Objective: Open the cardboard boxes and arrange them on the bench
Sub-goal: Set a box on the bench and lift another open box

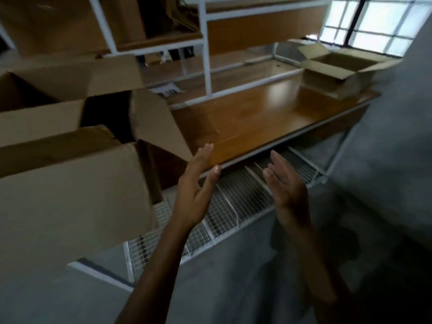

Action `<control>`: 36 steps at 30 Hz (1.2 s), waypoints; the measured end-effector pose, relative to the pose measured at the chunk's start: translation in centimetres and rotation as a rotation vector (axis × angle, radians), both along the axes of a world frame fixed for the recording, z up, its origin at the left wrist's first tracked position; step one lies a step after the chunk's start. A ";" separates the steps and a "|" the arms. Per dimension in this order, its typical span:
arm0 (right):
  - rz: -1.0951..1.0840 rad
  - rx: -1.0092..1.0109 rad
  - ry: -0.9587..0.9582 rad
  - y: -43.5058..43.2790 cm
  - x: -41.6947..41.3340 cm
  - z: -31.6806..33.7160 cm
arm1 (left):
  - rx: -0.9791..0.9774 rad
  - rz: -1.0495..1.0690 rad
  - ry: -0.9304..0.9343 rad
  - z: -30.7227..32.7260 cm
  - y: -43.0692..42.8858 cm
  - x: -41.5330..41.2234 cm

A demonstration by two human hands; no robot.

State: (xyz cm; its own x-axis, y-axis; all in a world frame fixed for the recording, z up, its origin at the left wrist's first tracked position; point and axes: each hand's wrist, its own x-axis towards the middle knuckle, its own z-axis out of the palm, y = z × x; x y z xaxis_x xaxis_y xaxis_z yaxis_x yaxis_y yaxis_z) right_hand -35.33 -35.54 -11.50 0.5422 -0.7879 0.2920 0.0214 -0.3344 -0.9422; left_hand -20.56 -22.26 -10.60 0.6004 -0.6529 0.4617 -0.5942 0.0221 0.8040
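**Head view, looking fwd and down.**

(a) Left hand (196, 190) and right hand (287, 190): both are raised in front of the counter's near edge, palms facing each other, well apart, holding nothing. Fingers of the left (205, 153) are straight and close together, and its thumb tip overlaps the counter edge in my view. Fingers of the right (278, 160) are straight to slightly relaxed. I see neither hand touching a box.

(b) Counter (257, 118): long, glossy brown wood top, running lower left to upper right.

(c) Small box (336, 73): cardboard, upright at the far right end of the counter, top flaps folded outward, inside in shadow.

(d) Near box (70, 195): large cardboard box at frame left, just beside the left hand but apart from it. One flap (159, 122) stands open toward the counter's middle.

(e) Rear box (39, 108): second large box behind (d), flaps open. Whether (d) and (e) rest fully on the counter I cannot tell, as their bases are hidden.

(f) Wire shelf (233, 206): white mesh w/ dividers, below the counter, under both hands.

(g) White frame (207, 54): uprights and upper shelves behind the counter.

(h) Window (374, 19): gridded panes, top right, bright.

The picture is soft, esp. at left.
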 end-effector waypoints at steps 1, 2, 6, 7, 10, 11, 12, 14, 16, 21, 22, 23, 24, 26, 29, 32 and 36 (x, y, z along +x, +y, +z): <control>-0.021 0.025 -0.020 -1.2 -1.7 -0.7 | 0.021 -0.040 0.026 -0.8 -1.6 -1.5; -0.042 0.052 -0.043 -2.3 -3.3 -1.3 | 0.035 -0.070 0.052 -1.6 -3.1 -2.9; -0.153 0.086 -0.046 -6.1 -8.9 -3.4 | 0.063 -0.177 0.119 -3.9 -9.0 -7.5; -0.175 0.094 -0.038 -7.0 -10.0 -3.8 | 0.066 -0.212 0.129 -4.3 -10.3 -8.4; -0.224 0.127 -0.014 -9.8 -12.8 -4.7 | 0.077 -0.289 0.129 -5.3 -14.7 -10.4; -0.237 0.147 -0.013 -10.7 -13.6 -4.9 | 0.086 -0.308 0.131 -5.5 -16.2 -10.9; -0.255 0.174 -0.017 -11.7 -14.3 -5.2 | 0.099 -0.322 0.129 -5.7 -17.6 -11.4; -0.295 0.206 -0.016 -13.7 -15.3 -5.6 | 0.129 -0.350 0.117 -6.2 -20.5 -12.0; -0.326 0.207 0.008 -16.0 -16.0 -5.9 | 0.147 -0.378 0.124 -6.7 -23.5 -12.3; -0.376 0.224 0.002 -23.6 -15.6 -5.8 | 0.151 -0.428 0.162 -7.5 -32.1 -11.6; -0.383 0.217 -0.008 -25.6 -15.3 -5.7 | 0.141 -0.437 0.170 -7.4 -34.2 -11.3; -0.388 0.204 -0.015 -27.6 -14.8 -5.7 | 0.130 -0.444 0.171 -7.3 -36.4 -10.9; -0.391 0.195 -0.015 -29.7 -14.3 -5.5 | 0.118 -0.447 0.166 -7.0 -38.7 -10.5; -0.391 0.174 0.003 -34.3 -13.2 -4.9 | 0.098 -0.441 0.164 -6.1 -43.6 -9.6; -0.400 0.130 0.010 -41.0 -11.8 -3.0 | 0.067 -0.443 0.160 -4.1 -50.5 -8.1; -0.416 0.110 0.007 -47.2 -10.5 -1.3 | 0.041 -0.451 0.113 -2.6 -57.2 -7.0; -0.433 0.083 -0.004 -54.4 -9.7 0.4 | 0.065 -0.441 0.099 -1.4 -65.0 -6.3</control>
State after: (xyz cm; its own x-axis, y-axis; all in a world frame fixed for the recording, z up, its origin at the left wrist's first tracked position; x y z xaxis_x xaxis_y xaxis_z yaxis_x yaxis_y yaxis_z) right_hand -45.08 -89.98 -11.13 0.1559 -0.9630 0.2199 -0.1000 -0.2369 -0.9664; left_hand -26.82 -87.23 -12.01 0.2977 -0.8816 0.3662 -0.4597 0.2038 0.8644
